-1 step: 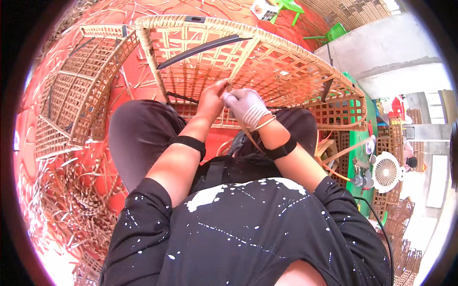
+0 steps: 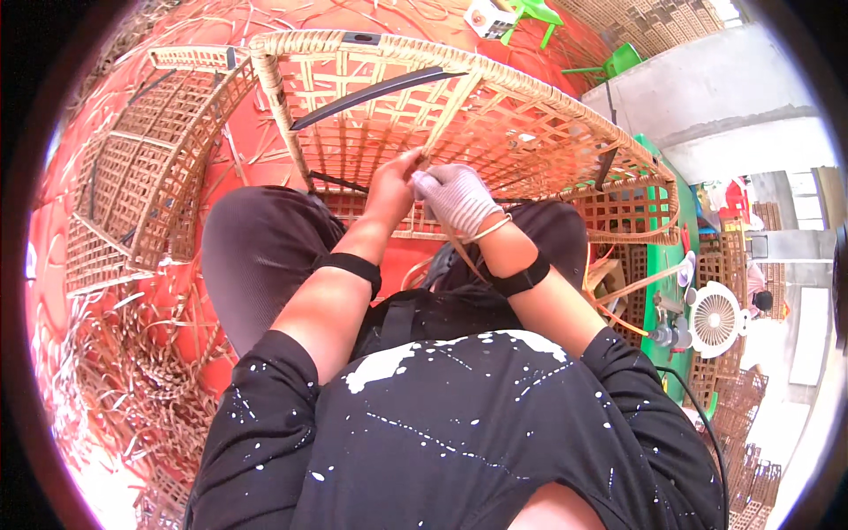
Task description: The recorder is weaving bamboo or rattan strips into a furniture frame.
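A large openwork rattan frame (image 2: 530, 87) with a thick wrapped rim stands tilted over my knees. My bare left hand (image 2: 394, 185) pinches at its near edge, where an upright rib of the weave meets it. Beside it, touching, my right hand (image 2: 458, 198) wears a pale ribbed glove and has its fingers closed on a rattan strip. The strip's tail (image 2: 463, 251) runs down from under the glove toward my lap. My fingertips partly hide the spot where strip and edge meet. Dark flat bars (image 2: 380, 93) cross the frame's corners.
Another woven rattan piece (image 2: 146, 163) stands at the left. Loose strips (image 2: 132, 380) lie heaped on the red floor. To the right are a green table (image 2: 658, 256), a white fan (image 2: 715, 320) and a hanging black cable (image 2: 707, 424). A green stool (image 2: 618, 62) is at the back.
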`<state>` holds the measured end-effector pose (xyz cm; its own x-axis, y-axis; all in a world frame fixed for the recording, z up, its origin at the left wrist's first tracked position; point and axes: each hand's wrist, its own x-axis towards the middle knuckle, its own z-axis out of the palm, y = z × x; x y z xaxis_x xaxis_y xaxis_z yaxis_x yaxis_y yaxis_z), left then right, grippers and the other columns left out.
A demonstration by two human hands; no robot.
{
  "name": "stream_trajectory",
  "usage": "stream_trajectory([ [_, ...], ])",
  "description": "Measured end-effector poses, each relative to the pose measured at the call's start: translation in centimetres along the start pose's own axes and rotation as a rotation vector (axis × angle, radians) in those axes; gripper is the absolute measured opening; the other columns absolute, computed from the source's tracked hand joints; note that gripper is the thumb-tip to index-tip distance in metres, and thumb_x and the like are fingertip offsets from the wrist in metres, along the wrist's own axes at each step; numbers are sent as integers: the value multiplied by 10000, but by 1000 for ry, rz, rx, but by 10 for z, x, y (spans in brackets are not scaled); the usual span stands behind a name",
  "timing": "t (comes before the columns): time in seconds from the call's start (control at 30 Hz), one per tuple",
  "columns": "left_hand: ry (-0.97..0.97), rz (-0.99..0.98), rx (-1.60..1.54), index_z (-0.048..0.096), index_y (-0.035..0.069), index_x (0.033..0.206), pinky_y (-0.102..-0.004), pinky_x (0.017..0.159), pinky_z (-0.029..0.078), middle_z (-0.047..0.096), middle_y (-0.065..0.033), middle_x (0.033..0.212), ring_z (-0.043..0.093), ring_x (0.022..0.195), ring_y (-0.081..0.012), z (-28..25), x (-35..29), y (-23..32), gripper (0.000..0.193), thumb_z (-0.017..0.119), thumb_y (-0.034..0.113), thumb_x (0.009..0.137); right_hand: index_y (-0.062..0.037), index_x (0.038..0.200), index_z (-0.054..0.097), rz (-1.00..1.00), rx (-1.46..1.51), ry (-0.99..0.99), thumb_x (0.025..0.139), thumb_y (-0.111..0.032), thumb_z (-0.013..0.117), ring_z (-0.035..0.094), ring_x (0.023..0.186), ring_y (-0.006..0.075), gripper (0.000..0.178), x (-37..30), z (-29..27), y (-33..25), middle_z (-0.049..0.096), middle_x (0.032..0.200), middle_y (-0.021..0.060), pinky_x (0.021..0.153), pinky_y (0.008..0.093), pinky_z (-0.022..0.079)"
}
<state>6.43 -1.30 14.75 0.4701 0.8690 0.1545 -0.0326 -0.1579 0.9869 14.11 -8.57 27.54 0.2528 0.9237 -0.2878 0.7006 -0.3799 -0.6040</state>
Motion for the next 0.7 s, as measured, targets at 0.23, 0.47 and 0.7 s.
stream_trajectory([
  [0.23, 84, -580, -1053, 586, -26, 1039, -256, 673, 460, 616, -73, 833, 587, 752, -138, 9, 5, 18, 290, 530, 198, 863, 3, 677, 589, -128, 278, -63, 853, -266, 489, 567, 499, 152, 337, 2, 17, 8, 575, 543, 86, 517, 277, 457],
  [0.47, 36, -188, -494, 601, 8, 1056, -236, 664, 453, 630, -57, 830, 579, 734, -113, 6, 4, -5, 257, 558, 153, 850, -19, 744, 620, -10, 523, -155, 863, -309, 519, 575, 532, 135, 329, 0, 7, 8, 594, 601, 62, 524, 263, 459],
  [0.7, -99, -146, -360, 593, 22, 1066, -264, 603, 470, 630, -40, 838, 595, 734, -113, -2, 0, 12, 280, 548, 222, 875, 13, 875, 637, 114, 342, 164, 727, -497, 649, 585, 647, 132, 531, 24, -8, 23, 632, 732, 97, 577, 279, 461],
])
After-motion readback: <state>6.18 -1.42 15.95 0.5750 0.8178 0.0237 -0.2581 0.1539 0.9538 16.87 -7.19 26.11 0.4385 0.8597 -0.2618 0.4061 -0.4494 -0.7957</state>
